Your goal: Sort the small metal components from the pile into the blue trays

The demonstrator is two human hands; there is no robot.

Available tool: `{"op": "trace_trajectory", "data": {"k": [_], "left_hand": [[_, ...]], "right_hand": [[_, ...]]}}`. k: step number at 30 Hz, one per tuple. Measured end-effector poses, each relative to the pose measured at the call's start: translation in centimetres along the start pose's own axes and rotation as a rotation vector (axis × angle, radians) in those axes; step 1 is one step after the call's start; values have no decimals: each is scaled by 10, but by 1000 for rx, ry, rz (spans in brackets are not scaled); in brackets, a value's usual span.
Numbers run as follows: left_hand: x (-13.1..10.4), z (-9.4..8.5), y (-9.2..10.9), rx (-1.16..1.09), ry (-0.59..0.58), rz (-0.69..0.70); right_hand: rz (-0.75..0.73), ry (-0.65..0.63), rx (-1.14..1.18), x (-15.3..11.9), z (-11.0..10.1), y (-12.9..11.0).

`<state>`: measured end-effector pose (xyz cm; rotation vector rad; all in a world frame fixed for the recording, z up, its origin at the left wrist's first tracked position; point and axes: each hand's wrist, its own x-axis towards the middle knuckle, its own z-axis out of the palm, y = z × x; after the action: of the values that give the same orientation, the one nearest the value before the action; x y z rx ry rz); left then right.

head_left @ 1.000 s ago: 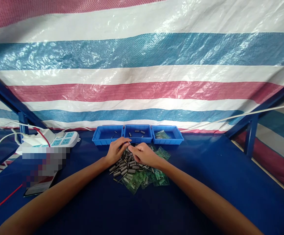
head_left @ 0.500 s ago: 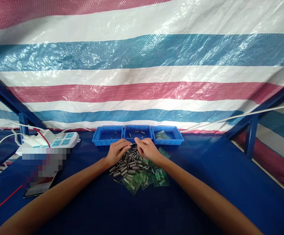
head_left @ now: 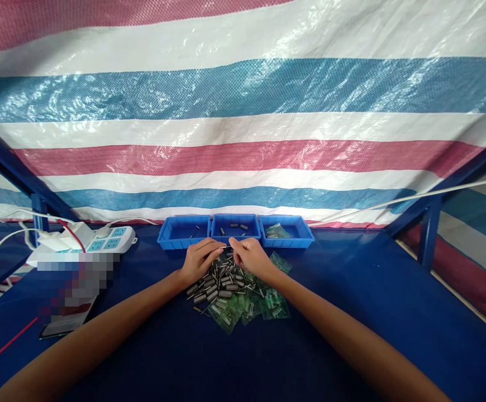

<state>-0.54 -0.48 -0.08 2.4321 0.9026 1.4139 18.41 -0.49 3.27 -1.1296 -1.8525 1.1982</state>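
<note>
Between my two hands, above the far side of a mixed pile, is a thin metal pin (head_left: 225, 247). My left hand (head_left: 199, 259) pinches its left end, and my right hand (head_left: 248, 257) is closed with thumb and finger at the other end. Beneath them lies the pile of short grey metal cylinders (head_left: 225, 293) and slim metal pins. Several green-tinted clear plastic bags (head_left: 228, 319) with small metal parts lie along the pile's near and right sides. My fingers partly hide the pile's far edge.
Behind my hands stand three blue trays in a row: the left tray (head_left: 171, 243) holds thin pins, the middle tray (head_left: 217, 219) grey cylinders, the right tray (head_left: 304, 243) a green bag. A white power strip (head_left: 121, 241) and a dark flat device (head_left: 69, 326) lie left.
My right hand has shifted very slightly left and down. The pin stays between my hands; the pile and trays look the same.
</note>
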Motion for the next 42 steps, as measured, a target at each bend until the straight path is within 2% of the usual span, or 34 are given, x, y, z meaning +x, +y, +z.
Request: {"op": "trace_trajectory", "data": {"k": [26,36,42], "left_hand": [[1,-1,2,31,20,-11],[1,-1,2,60,32,-40],[0,-1,2,59,50,-34]], "right_hand": [[25,-52,-36,-1,1,-5],[24,-53,187,1,2,2],[18,-136,229,0,1,2]]}}
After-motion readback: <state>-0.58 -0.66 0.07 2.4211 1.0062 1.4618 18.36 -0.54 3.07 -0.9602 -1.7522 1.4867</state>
